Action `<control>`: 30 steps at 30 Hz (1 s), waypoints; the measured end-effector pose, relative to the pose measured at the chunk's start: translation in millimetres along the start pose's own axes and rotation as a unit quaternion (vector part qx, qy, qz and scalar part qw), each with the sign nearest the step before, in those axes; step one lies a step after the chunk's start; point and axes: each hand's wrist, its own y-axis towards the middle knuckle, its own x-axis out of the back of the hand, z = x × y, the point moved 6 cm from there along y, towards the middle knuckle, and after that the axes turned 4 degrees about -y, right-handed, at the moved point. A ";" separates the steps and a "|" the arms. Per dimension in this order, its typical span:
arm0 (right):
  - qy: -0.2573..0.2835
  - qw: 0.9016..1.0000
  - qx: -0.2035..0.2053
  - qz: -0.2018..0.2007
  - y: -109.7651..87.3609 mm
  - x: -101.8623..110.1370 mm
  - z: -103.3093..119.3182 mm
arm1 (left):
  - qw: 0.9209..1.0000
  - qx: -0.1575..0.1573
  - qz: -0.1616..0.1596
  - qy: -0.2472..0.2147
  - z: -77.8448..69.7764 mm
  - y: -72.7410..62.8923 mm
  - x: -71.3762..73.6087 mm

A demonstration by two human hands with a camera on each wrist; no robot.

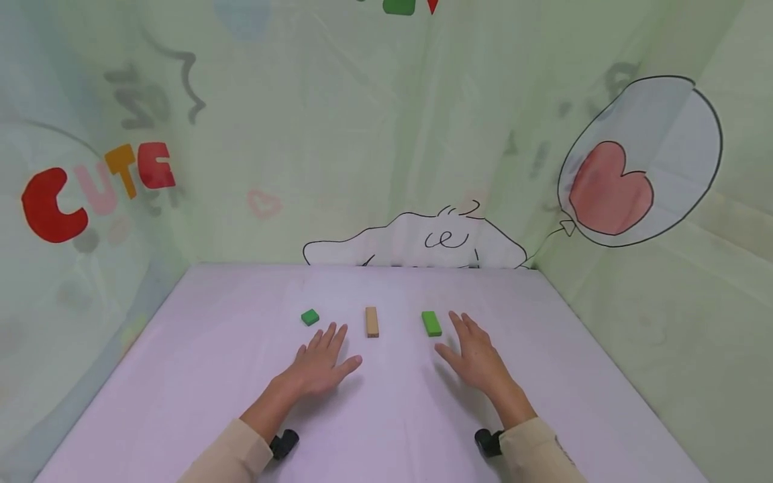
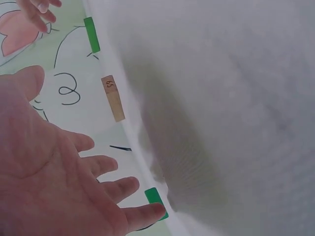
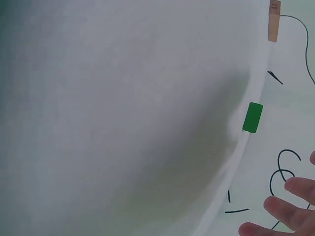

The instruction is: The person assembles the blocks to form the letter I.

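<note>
Three small blocks lie in a loose row on the table: a dark green block [image 1: 310,317] at left, a tan wooden block [image 1: 372,322] in the middle and a light green block [image 1: 431,323] at right. The number 65 shows on the end of the wooden block [image 2: 113,98] in the left wrist view. My left hand [image 1: 320,365], fingers spread, hovers in front of the dark green block and holds nothing. My right hand [image 1: 477,355] is just right of the light green block, fingers extended, also holding nothing. Both hands cast shadows on the table.
The table [image 1: 386,416] has a pale lilac cover. Translucent curtains enclose it at the back and both sides, printed with a balloon [image 1: 682,154], a line-drawn figure [image 1: 410,238] and colourful letters [image 1: 56,205]. Black wrist cameras [image 1: 285,444] sit at both cuffs.
</note>
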 end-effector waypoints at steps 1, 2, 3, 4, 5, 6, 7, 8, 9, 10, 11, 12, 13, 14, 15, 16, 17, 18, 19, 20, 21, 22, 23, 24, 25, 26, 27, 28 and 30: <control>0.002 1.000 -0.001 0.000 0.8 -0.1 -0.2 | 1.000 0.001 0.000 -0.001 0.0 1.1 -0.2; 0.002 1.000 0.001 -0.002 1.6 0.0 0.1 | 1.000 0.002 0.000 -0.001 0.0 2.0 -0.4; 0.004 1.000 0.000 -0.002 2.4 -0.3 -0.2 | 1.000 0.003 0.000 0.000 0.0 3.0 -0.8; 0.003 1.000 0.000 -0.002 3.2 -0.8 -0.7 | 1.000 0.003 0.000 -0.002 -0.4 3.9 -0.9; 0.004 1.000 0.000 -0.002 3.7 -1.1 -0.7 | 1.000 0.003 0.000 -0.002 -0.9 4.6 -0.9; 0.003 1.000 0.000 -0.001 4.1 -1.5 -0.8 | 1.000 0.003 0.000 -0.003 -1.3 5.3 -1.1; 0.001 1.000 0.000 -0.001 4.6 -1.7 -1.1 | 1.000 0.003 0.000 -0.003 -1.9 5.9 -1.2; 0.000 1.000 -0.001 -0.001 5.0 -1.9 -1.4 | 1.000 0.003 -0.001 -0.004 -2.4 6.6 -1.1; 0.002 1.000 -0.004 0.002 5.4 -2.4 -2.0 | 1.000 0.003 -0.001 -0.004 -2.8 7.4 -1.0; 0.001 1.000 -0.005 0.003 5.8 -2.5 -2.5 | 1.000 0.003 -0.003 -0.003 -3.3 8.0 -0.8; 0.001 1.000 -0.007 0.004 6.1 -2.6 -2.7 | 1.000 0.004 -0.003 -0.002 -3.4 8.7 -1.0; 0.000 1.000 -0.009 0.006 6.6 -2.8 -3.3 | 1.000 0.005 -0.003 0.001 -3.4 9.6 -1.0; -0.001 1.000 -0.011 0.007 7.3 -2.9 -4.1 | 1.000 0.006 -0.004 0.003 -3.6 10.5 -1.2; 0.000 1.000 -0.014 0.009 7.8 -3.0 -4.9 | 1.000 0.006 -0.003 0.005 -3.8 11.4 -1.5; 0.000 1.000 -0.017 0.011 8.4 -3.0 -5.7 | 1.000 0.006 -0.003 0.008 -4.1 12.4 -1.8; -0.002 1.000 -0.020 0.014 9.3 -3.6 -6.8 | 1.000 0.006 -0.003 0.009 -4.0 13.1 -2.0; -0.002 1.000 -0.024 0.016 10.1 -4.2 -7.7 | 1.000 0.007 -0.002 0.009 -3.9 13.9 -2.3; -0.001 0.999 -0.027 0.019 10.9 -4.7 -8.8 | 1.000 0.007 -0.001 0.010 -3.8 14.7 -2.5; -0.001 0.999 -0.030 0.021 11.7 -5.0 -10.1 | 1.000 0.008 0.000 0.010 -4.1 15.5 -2.7; 0.000 0.999 -0.032 0.024 12.4 -5.3 -11.2 | 1.000 0.009 0.001 0.011 -4.3 16.3 -2.8; 0.001 0.999 -0.034 0.026 13.2 -5.8 -12.4 | 1.000 0.010 0.001 0.012 -4.6 16.8 -2.6; 0.002 0.999 -0.036 0.028 14.1 -6.3 -13.7 | 1.000 0.011 0.002 0.012 -4.8 17.1 -2.4; 0.005 0.999 -0.037 0.030 14.8 -6.7 -14.6 | 1.000 0.013 0.002 0.013 -5.0 17.3 -2.3; 0.005 0.999 -0.038 0.032 15.4 -7.3 -15.6 | 1.000 0.014 0.003 0.013 -5.4 17.3 -1.9; 0.006 0.999 -0.040 0.033 16.0 -7.7 -16.6 | 1.000 0.016 0.003 0.011 -5.9 17.1 -1.6; 0.008 0.999 -0.042 0.034 16.6 -8.1 -17.6 | 1.000 0.017 0.003 0.010 -6.4 16.9 -1.3; 0.009 0.998 -0.044 0.035 17.0 -8.4 -18.6 | 1.000 0.018 0.004 0.008 -6.8 16.7 -1.0; 0.009 0.998 -0.046 0.036 17.5 -8.9 -19.9 | 1.000 0.020 0.004 0.008 -7.1 16.6 -0.8; 0.010 0.998 -0.048 0.038 18.8 -9.7 -22.1 | 1.000 0.022 0.004 0.007 -7.4 16.8 -0.7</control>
